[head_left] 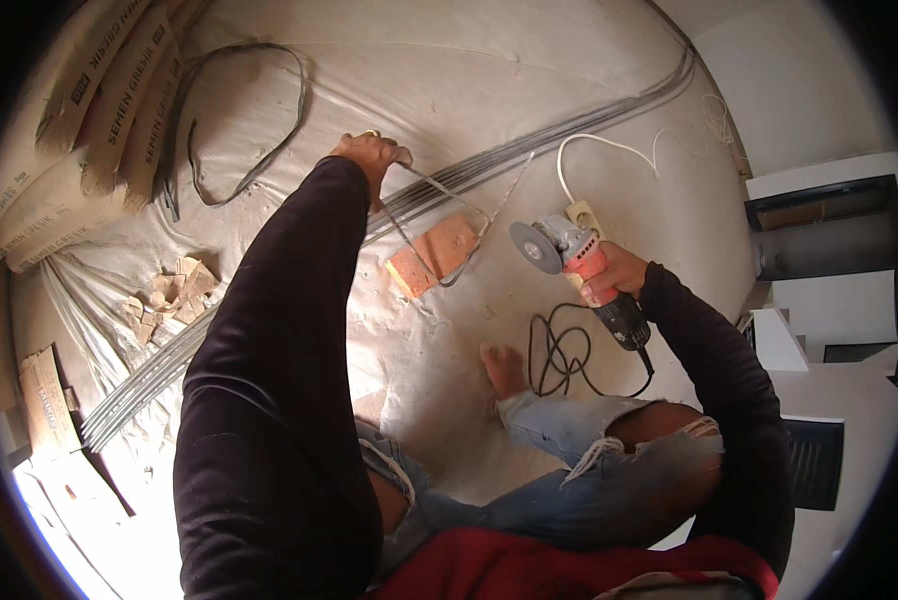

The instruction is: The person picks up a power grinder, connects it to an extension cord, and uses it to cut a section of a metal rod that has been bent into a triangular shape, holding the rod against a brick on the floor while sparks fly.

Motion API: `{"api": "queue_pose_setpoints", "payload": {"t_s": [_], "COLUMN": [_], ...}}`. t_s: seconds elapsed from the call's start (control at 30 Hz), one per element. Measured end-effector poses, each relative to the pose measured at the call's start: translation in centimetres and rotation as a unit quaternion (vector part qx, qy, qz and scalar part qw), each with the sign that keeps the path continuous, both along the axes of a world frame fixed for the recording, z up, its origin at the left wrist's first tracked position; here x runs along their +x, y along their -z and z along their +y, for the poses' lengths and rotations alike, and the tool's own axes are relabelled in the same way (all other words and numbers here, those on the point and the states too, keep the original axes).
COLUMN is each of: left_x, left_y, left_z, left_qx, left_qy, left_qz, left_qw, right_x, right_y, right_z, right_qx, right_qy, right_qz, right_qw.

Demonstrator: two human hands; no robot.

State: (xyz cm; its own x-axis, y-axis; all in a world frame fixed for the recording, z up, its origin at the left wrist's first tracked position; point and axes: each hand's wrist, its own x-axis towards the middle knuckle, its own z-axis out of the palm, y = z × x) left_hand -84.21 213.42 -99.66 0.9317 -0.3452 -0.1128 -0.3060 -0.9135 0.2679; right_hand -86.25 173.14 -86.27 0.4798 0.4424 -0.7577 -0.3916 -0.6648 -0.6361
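Note:
In my right hand [619, 272] is an angle grinder [585, 262] with a red and black body, gripped round its middle. Its grey disc faces left and stands apart from the rod. My left hand [372, 158], out ahead at the end of a dark sleeve, is closed on a bent steel rod [447, 191]. The rod runs from the fingers in an angular loop, and its lower part passes over an orange brick [437, 254] on the floor sheet. Whether the rod presses on the brick I cannot tell.
A bundle of long steel bars [539, 140] crosses the floor. The grinder's black cord [567, 368] coils near my bare foot [504, 370]. Behind the grinder lies a cream socket block [582, 214] with a white cable. Paper cement sacks [109, 120] and torn cardboard [174, 295] lie left.

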Motion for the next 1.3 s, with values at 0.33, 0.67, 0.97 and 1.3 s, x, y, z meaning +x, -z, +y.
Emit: {"api": "queue_pose_setpoints", "payload": {"t_s": [0.33, 0.67, 0.97, 1.3], "left_x": [4.1, 5.7, 6.3, 7.4], "left_y": [2.4, 4.3, 3.3, 2.7], "left_z": [-0.8, -0.7, -1.7, -2.9], "left_qx": [-0.025, -0.050, -0.025, -0.023], "left_qy": [-0.016, 0.001, -0.011, -0.008], "left_qz": [-0.021, 0.039, 0.094, 0.098], "left_qw": [0.999, 0.998, 0.995, 0.995], "right_x": [4.3, 9.1, 10.3, 10.2], "right_y": [5.6, 10.2, 12.6, 12.2], "right_z": [-1.7, -1.4, -2.4, -2.4], "right_qx": [-0.012, -0.014, -0.007, -0.018], "right_qy": [-0.046, -0.117, -0.203, -0.191], "right_qz": [-0.018, 0.013, -0.042, -0.051], "right_qw": [0.999, 0.993, 0.978, 0.980]}}
